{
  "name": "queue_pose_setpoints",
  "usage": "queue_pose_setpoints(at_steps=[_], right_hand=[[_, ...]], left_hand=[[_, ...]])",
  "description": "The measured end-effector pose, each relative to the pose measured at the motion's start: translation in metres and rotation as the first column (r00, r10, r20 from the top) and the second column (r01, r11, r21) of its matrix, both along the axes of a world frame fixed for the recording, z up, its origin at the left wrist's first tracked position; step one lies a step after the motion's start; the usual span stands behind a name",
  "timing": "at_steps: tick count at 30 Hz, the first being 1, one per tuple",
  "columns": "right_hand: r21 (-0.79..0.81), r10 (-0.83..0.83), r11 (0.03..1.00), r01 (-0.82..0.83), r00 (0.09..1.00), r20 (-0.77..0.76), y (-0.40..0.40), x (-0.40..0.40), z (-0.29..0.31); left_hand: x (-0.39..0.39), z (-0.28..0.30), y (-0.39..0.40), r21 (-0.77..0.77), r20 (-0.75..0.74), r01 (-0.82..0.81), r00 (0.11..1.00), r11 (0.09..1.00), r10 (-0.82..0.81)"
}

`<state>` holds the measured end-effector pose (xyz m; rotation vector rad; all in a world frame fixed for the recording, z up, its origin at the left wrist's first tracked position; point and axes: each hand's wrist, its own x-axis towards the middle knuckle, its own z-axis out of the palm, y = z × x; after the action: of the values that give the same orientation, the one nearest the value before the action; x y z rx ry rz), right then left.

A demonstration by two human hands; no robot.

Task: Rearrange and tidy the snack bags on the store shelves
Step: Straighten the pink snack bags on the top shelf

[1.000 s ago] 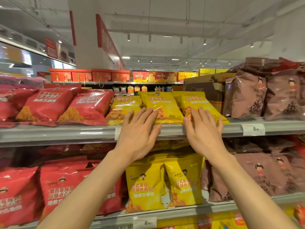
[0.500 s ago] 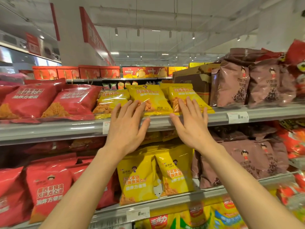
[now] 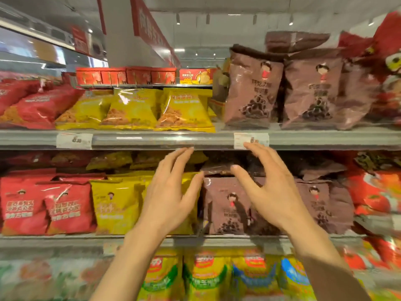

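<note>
My left hand (image 3: 171, 192) and right hand (image 3: 273, 190) hover in front of the middle grey metal shelf (image 3: 65, 241), fingers spread and loose, gripping nothing. Behind them stand a glossy yellow snack bag (image 3: 115, 205) and a brown foil snack bag (image 3: 225, 205) (side by side, upright).

We see red bags (image 3: 36, 107) far left w/ white lettering, yellow bags (image 3: 134, 109) at centre showing orange snack print, brown bags (image 3: 253, 88) at right w/ a cartoon figure in red; grey shelf rail (image 3: 152, 140), white price tags (image 3: 74, 141).
</note>
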<state>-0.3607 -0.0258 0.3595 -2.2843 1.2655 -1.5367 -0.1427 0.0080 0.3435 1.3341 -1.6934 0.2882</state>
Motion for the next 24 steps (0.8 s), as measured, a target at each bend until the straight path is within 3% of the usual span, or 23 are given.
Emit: queue_pose_setpoints(at_steps=[5, 11, 16, 20, 24], right_hand=[[0.089, 0.032, 0.995, -0.039, 0.996, 0.079, -0.002, -0.077, -0.012], [0.109, -0.025, 0.994, 0.013, 0.993, 0.114, -0.009, -0.132, -0.014], [-0.002, -0.106, 0.994, 0.106, 0.994, 0.03, -0.017, -0.141, 0.02], [-0.107, -0.145, 0.985, 0.133, 0.982, -0.12, -0.031, -0.125, 0.06], [-0.271, -0.261, 0.938, 0.215, 0.954, -0.145, -0.056, -0.108, 0.091]], left_hand=[[-0.074, -0.005, 0.001, 0.064, -0.059, 0.014, 0.998, 0.998, -0.01], [-0.115, 0.006, -0.004, 0.034, -0.071, 0.02, 0.997, 0.999, -0.017], [-0.119, 0.046, -0.027, -0.104, -0.069, 0.007, 0.997, 0.995, -0.015], [-0.11, 0.084, -0.054, -0.235, -0.087, -0.073, 0.995, 0.969, 0.053], [-0.11, 0.117, -0.089, -0.301, 0.041, -0.158, 0.983, 0.94, 0.178]])
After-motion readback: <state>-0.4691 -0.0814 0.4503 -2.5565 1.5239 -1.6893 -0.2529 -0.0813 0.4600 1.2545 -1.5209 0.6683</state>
